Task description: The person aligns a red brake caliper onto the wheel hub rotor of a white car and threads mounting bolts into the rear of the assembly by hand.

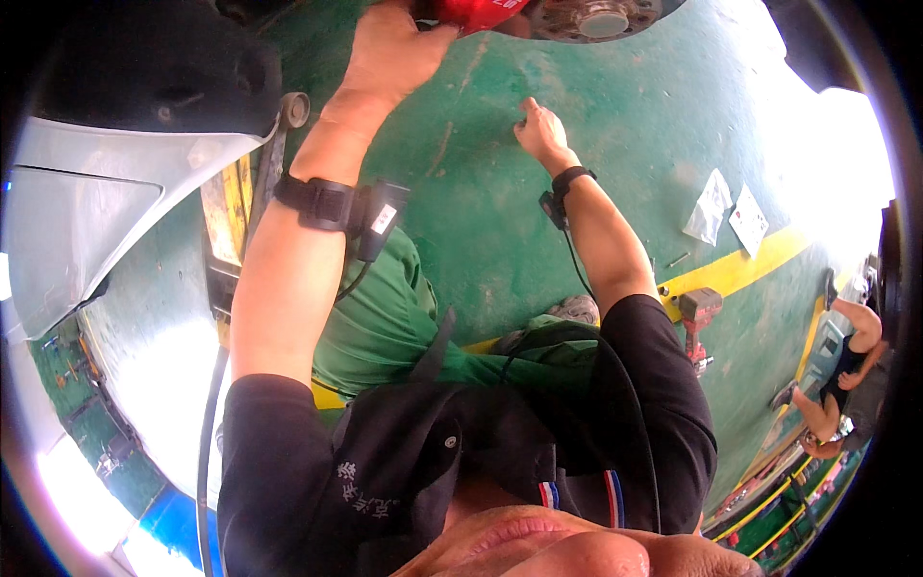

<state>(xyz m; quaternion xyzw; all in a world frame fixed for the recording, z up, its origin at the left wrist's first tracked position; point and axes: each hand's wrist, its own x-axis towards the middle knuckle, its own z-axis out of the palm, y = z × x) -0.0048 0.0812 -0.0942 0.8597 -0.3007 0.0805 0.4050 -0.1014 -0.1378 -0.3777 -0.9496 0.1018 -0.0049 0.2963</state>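
At the top edge, my left hand (396,53) is closed against the near-left side of a red brake caliper (471,13); its fingertips are mostly hidden. Right of the caliper is a round brake disc (598,23) with a lighter hub, cut off by the frame. My right hand (543,133) is below the disc, over the green floor and apart from the caliper. Its fingers are curled together, and whatever they may hold is too small to make out. Each forearm wears a black strap with a small cabled device.
A white car body panel (106,183) and dark wheel-arch liner (163,72) fill the left. On the floor at right lie a clear plastic bag (710,206), a printed packet (748,221), a bolt (680,260) and a red impact wrench (699,310). Another person (846,370) sits far right.
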